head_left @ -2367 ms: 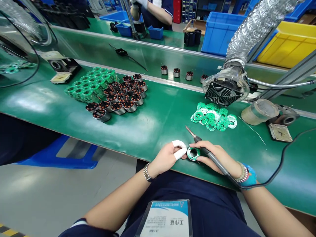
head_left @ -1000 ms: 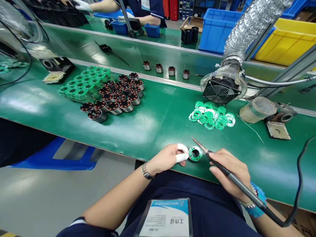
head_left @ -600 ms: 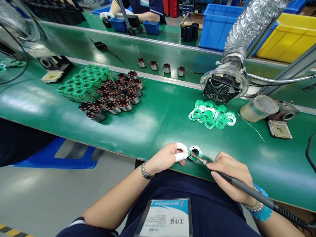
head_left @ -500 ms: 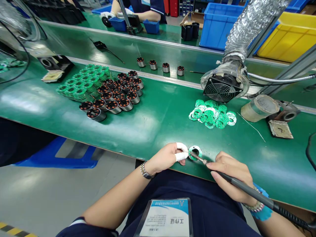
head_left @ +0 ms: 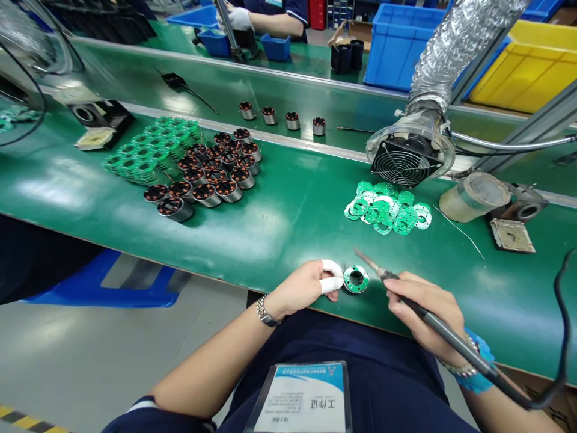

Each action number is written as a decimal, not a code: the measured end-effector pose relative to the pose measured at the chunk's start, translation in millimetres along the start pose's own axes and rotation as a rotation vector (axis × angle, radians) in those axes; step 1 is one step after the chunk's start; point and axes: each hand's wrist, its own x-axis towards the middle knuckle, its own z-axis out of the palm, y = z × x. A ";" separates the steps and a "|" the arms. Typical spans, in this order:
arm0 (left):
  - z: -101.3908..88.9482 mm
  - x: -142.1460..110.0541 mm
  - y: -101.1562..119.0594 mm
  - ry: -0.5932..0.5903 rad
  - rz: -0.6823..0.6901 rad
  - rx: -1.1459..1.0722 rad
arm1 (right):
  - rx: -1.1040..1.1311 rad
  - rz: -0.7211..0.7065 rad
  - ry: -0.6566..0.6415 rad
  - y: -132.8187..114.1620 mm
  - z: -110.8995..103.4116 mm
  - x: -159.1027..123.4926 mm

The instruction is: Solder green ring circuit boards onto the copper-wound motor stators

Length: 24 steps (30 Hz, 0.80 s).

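My left hand (head_left: 309,285), with white finger covers on thumb and forefinger, pinches the left edge of a motor stator topped by a green ring-shaped circuit board (head_left: 356,289). The stator sits on the green bench (head_left: 288,252) near its front edge. My right hand (head_left: 426,313) is wrapped round the dark handle of a soldering iron (head_left: 455,341). The iron's tip is above and slightly right of the ring board, apart from it. Beyond the iron lies a loose heap of green ring boards (head_left: 383,207).
Wired stators (head_left: 206,193) stand grouped at left beside stacked green boards (head_left: 135,159). Several more stators (head_left: 293,121) line the ledge. A fan on a foil duct (head_left: 406,162) overhangs the right side, near a cloudy jar (head_left: 473,197) and an iron stand (head_left: 514,234). A co-worker's gloved hand (head_left: 238,19) is across.
The soldering iron has lifted off the ring board and swung up and away from me, its cable shifting too. My left hand and stator stay put. Stators on the ledge have shifted left.
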 end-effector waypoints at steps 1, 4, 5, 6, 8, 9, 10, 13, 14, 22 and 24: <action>0.1 0.1 -0.5 0.001 0.002 -0.002 | -0.017 0.001 -0.002 2.5 1.5 2.1; 0.5 0.4 -0.5 0.005 0.013 -0.013 | -0.016 -0.002 -0.113 10.6 7.3 12.0; 0.8 0.7 -0.1 0.005 0.016 -0.016 | 0.000 -0.004 -0.176 13.2 9.2 15.6; 1.1 0.9 0.5 0.006 0.017 -0.017 | 0.015 -0.005 -0.237 15.7 11.0 19.0; 2.0 1.0 1.3 0.007 0.017 -0.011 | 0.029 -0.003 -0.323 19.9 13.9 23.4; 2.3 0.7 1.1 0.010 0.019 -0.011 | 0.027 0.002 -0.341 21.4 15.1 24.1; 2.4 -0.2 0.2 0.019 0.027 -0.011 | 0.024 0.006 -0.343 22.5 16.1 23.8; 0.9 -6.1 -5.6 0.122 0.130 0.019 | 0.001 0.043 -0.285 22.3 20.0 17.6; 0.0 -8.9 -8.1 0.156 0.194 0.071 | -0.014 0.062 -0.253 21.2 21.8 14.3; 4.3 -12.2 -9.6 0.122 0.383 0.291 | -0.133 0.167 -0.028 8.8 41.0 -7.1; 8.8 -7.4 -5.4 0.104 0.265 0.121 | -0.123 0.160 0.008 7.3 41.8 -7.9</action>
